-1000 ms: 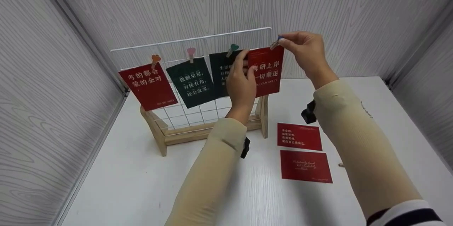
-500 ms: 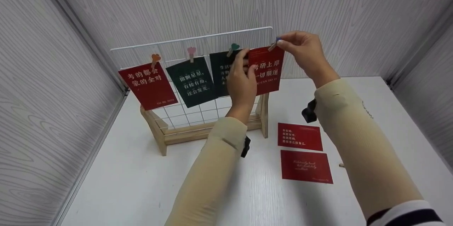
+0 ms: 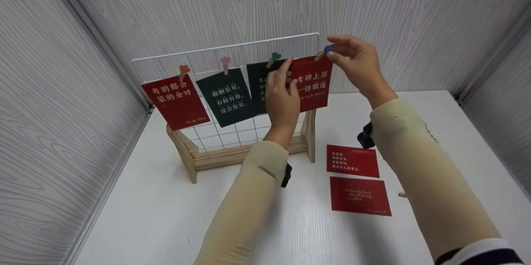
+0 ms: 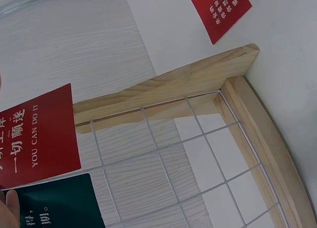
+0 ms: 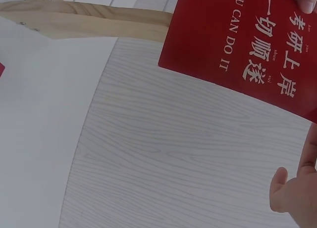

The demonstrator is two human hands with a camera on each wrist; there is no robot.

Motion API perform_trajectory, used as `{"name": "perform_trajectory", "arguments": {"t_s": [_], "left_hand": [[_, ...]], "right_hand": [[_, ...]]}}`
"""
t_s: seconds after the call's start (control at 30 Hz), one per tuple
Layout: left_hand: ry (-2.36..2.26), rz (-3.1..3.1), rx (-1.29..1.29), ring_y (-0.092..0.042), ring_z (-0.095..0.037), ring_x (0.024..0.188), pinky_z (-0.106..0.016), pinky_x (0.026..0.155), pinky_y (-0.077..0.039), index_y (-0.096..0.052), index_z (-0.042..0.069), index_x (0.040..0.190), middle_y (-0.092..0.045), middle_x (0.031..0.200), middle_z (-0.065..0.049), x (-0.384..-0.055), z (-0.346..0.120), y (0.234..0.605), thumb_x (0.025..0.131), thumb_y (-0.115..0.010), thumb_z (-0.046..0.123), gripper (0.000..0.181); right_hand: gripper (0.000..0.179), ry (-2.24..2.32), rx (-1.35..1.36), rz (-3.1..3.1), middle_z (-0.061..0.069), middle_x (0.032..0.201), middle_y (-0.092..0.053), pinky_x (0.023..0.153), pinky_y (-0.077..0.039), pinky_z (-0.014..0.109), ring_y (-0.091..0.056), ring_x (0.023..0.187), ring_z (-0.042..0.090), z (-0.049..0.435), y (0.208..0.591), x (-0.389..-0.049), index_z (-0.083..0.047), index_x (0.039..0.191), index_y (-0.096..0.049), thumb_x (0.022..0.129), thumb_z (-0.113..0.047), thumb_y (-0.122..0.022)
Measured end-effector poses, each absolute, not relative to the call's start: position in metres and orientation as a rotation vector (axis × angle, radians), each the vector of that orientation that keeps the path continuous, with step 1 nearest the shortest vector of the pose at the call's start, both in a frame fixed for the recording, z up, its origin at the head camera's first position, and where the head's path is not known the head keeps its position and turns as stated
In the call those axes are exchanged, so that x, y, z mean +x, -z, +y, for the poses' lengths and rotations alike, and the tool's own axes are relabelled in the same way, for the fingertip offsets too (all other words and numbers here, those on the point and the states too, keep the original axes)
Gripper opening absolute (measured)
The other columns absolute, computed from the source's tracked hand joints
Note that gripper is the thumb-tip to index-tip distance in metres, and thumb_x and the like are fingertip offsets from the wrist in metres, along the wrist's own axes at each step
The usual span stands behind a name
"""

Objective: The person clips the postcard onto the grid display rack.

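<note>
A red card [image 3: 312,86] with white lettering hangs at the right end of a white wire grid rack [image 3: 226,45]. My left hand [image 3: 283,101] is at its left edge, thumb on the front, and seems to pinch it; the finger behind is partly hidden. A small wooden clothespin with a blue heart [image 3: 327,48] sits on the card's top right corner. My right hand [image 3: 357,59] is beside this clothespin, index finger raised and thumb close to the heart. In the right wrist view, the right hand's thumb [image 5: 279,188] is apart from the card.
Left of it hang a red card [image 3: 178,105] and two green cards [image 3: 226,99], each under a heart clothespin. Two red cards [image 3: 352,160] lie on the white table [image 3: 166,219], right of the rack's wooden base [image 3: 224,156]. Another clothespin [image 3: 402,194] shows beside the right sleeve.
The right fingers have spread from the clothespin, and its blue heart shows more fully. The clothespin stays on the card. My left hand has barely moved.
</note>
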State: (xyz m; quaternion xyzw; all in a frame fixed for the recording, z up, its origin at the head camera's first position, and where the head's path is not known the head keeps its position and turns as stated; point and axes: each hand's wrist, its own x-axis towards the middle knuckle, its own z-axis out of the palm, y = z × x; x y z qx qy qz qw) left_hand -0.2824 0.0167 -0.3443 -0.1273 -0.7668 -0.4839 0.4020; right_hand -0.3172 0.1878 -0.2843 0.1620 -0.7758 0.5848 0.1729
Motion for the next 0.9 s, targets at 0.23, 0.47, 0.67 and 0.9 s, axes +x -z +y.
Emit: {"name": "perform_trajectory", "arguments": {"t_s": [0.23,0.47,0.67,0.9], "left_hand": [[1.289,-1.873,-0.349,-0.054,-0.016,0.100,-0.017,0.082,-0.047,-0.052,0.005,0.130,-0.053,0.108,-0.010,-0.280,0.012,0.352,0.091,-0.063,0.003,0.041],[1.318,-1.863,-0.413,-0.054,-0.016,0.098,-0.024,0.080,-0.050,-0.051,0.004,0.128,-0.055,0.106,-0.009,-0.274,0.010,0.373,0.089,-0.068,0.012,0.043],[1.364,-1.878,-0.467,-0.055,-0.017,0.100,-0.030,0.081,-0.051,-0.049,0.004,0.128,-0.056,0.111,-0.011,-0.263,0.018,0.395,0.088,-0.070,0.016,0.047],[1.397,-1.992,-0.485,-0.055,-0.019,0.100,-0.032,0.079,-0.051,-0.047,0.007,0.129,-0.055,0.111,-0.010,-0.247,0.030,0.424,0.087,-0.072,0.019,0.050]], "right_hand": [[0.040,-1.718,0.494,-2.159,0.013,0.120,-0.062,0.096,-0.045,0.032,-0.058,0.108,0.020,0.201,0.294,-0.312,-0.007,0.129,-0.058,0.091,-0.015,-0.066],[0.045,-1.699,0.458,-2.212,0.013,0.128,-0.058,0.102,-0.039,0.039,-0.053,0.118,0.023,0.227,0.318,-0.305,-0.010,0.134,-0.053,0.093,-0.024,-0.064],[0.047,-1.682,0.453,-2.276,0.016,0.130,-0.055,0.103,-0.037,0.045,-0.051,0.119,0.024,0.248,0.343,-0.296,-0.010,0.138,-0.049,0.095,-0.024,-0.060],[0.050,-1.593,0.397,-2.430,0.026,0.131,-0.050,0.101,-0.036,0.052,-0.050,0.121,0.034,0.261,0.361,-0.263,-0.005,0.141,-0.043,0.097,-0.023,-0.057]]}}
